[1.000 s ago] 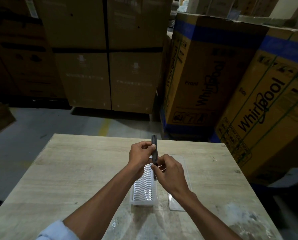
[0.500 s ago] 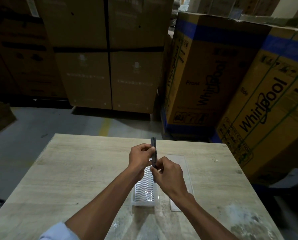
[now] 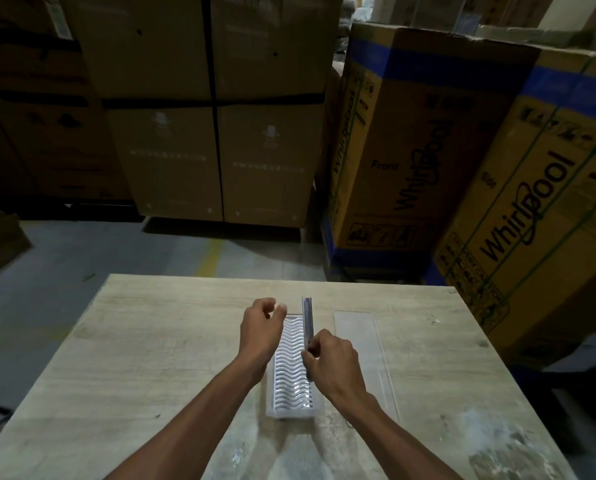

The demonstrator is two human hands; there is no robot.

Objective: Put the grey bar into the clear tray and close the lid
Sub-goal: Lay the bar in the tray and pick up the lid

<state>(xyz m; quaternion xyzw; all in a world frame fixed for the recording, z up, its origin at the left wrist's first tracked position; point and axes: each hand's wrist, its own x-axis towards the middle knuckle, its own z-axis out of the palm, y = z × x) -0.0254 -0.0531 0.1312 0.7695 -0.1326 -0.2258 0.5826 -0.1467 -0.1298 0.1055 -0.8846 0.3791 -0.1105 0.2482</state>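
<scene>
A long clear tray point(image 3: 292, 375) with a wavy ribbed floor lies lengthwise on the wooden table point(image 3: 144, 358). The grey bar point(image 3: 307, 318) runs along the tray's right side, its far end raised. My right hand point(image 3: 332, 358) pinches the bar near its near end. My left hand point(image 3: 260, 327) hovers just left of the tray's far end, fingers loosely curled, holding nothing. The flat clear lid point(image 3: 365, 355) lies on the table right of the tray, separate from it.
Large cardboard boxes point(image 3: 410, 150) stand behind and to the right of the table, with a grey floor point(image 3: 82, 258) beyond the far edge. White smears mark the table's near right corner point(image 3: 490, 441).
My left hand has let go of the bar and moved left. The bar has come down from upright and now lies along the tray's right side, held only by my right hand.
</scene>
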